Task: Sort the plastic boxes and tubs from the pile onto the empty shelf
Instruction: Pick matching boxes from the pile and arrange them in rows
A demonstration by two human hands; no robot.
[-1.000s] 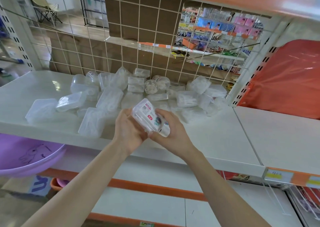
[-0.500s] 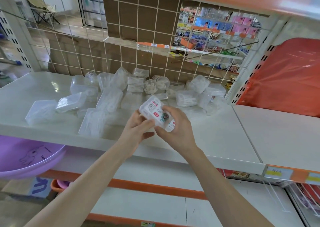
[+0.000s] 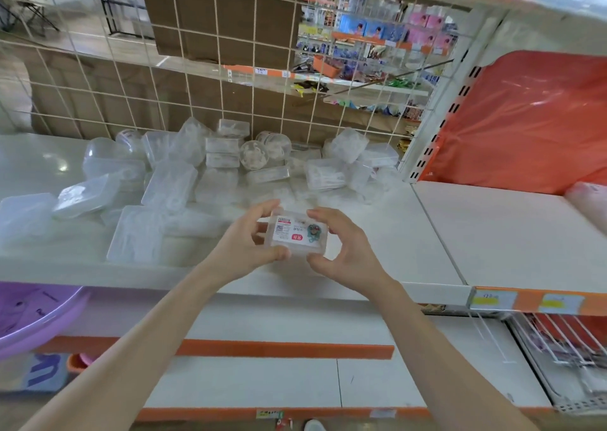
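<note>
A small clear plastic box [image 3: 297, 236] with a white label on its lid is held level just above the front part of the white shelf [image 3: 377, 243]. My left hand [image 3: 244, 245] grips its left end and my right hand [image 3: 345, 250] grips its right end, thumbs at the near edge. Behind them lies the pile of clear plastic boxes and round tubs [image 3: 210, 168], spread from the shelf's left to the wire grid at the back. The neighbouring white shelf [image 3: 512, 230] on the right is mostly bare.
A wire grid [image 3: 230, 79] backs the shelf. An upright post [image 3: 437, 128] separates the two shelves. An orange plastic-wrapped item [image 3: 532, 118] stands at the back right. A purple basin [image 3: 29, 315] sits lower left. A lower white shelf [image 3: 279, 381] lies beneath.
The labelled box has turned from tilted to level with its label facing up, and both hands have shifted right and forward while holding it.
</note>
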